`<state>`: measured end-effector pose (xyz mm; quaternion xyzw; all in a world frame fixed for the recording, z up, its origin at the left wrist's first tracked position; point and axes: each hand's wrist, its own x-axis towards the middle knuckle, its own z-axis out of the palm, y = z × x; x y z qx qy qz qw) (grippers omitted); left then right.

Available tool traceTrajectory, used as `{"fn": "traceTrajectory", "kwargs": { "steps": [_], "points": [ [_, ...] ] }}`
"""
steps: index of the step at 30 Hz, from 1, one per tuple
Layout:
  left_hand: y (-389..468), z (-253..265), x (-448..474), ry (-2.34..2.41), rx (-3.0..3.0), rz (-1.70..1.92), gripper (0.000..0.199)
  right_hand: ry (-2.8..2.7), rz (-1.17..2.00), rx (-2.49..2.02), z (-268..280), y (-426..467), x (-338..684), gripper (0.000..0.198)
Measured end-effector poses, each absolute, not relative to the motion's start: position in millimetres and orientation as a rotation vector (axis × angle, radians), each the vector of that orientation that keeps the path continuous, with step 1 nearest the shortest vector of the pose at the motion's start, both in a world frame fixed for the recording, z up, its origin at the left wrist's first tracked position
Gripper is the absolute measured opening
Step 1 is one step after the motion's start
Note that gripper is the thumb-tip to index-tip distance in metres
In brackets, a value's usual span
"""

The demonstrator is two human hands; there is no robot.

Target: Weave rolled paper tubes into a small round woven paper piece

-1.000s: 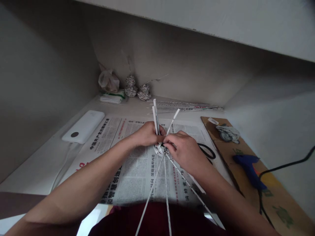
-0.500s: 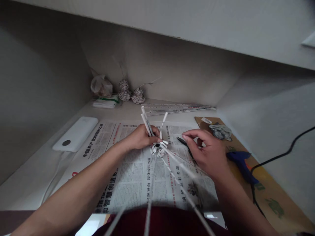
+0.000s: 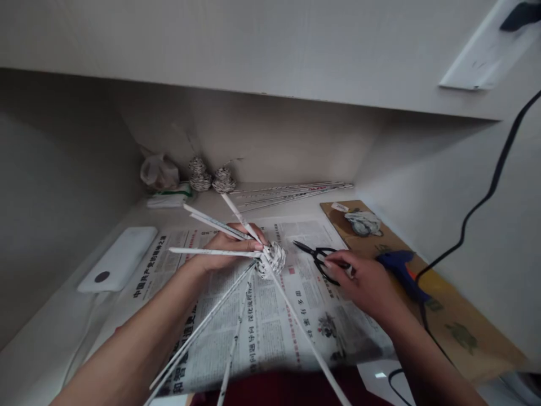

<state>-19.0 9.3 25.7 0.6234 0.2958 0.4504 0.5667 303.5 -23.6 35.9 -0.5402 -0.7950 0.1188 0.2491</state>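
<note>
My left hand (image 3: 224, 252) is closed on a small round piece woven from newspaper strips (image 3: 274, 260), above the newspaper. Several long rolled-paper sticks (image 3: 302, 330) fan out from it, some toward my body and some to the upper left. The fingertips of my left hand pinch near where the sticks meet. On the right, my right hand (image 3: 366, 276) has its thumb and fingers closed at the handle loops of black scissors (image 3: 319, 258). The scissors lie on the newspaper, blades pointing to the upper left. Part of the handle is hidden by the fingers.
Newspaper (image 3: 270, 332) covers the desk. A white power bank (image 3: 120, 259) lies left. At the back stand two woven gourds (image 3: 199, 175), a plastic bag (image 3: 159, 172) and spare paper sticks (image 3: 291, 193). Right: cardboard (image 3: 460, 316), a blue glue gun (image 3: 403, 273) and its black cord.
My right hand has come down from above the scissors onto their handles. My left hand has turned the woven piece, so its sticks now point differently. The view has tilted upward.
</note>
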Motion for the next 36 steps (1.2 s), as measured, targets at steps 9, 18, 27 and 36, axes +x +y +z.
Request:
{"fn": "traceTrajectory", "kwargs": {
  "steps": [9,18,27,36],
  "points": [
    [10,25,-20,0.617,1.437,1.131,0.017,-2.220,0.265,-1.486,28,-28,311,0.019],
    [10,26,-25,0.703,1.448,1.099,0.018,-2.179,0.317,-1.274,32,-36,294,0.016],
    [4,33,-17,0.790,1.458,1.060,0.019,-2.110,0.413,-0.827,64,-59,231,0.036],
    [3,34,-16,0.841,1.460,1.086,0.022,-2.167,0.269,-0.792,60,-58,213,0.042]
  ]
}}
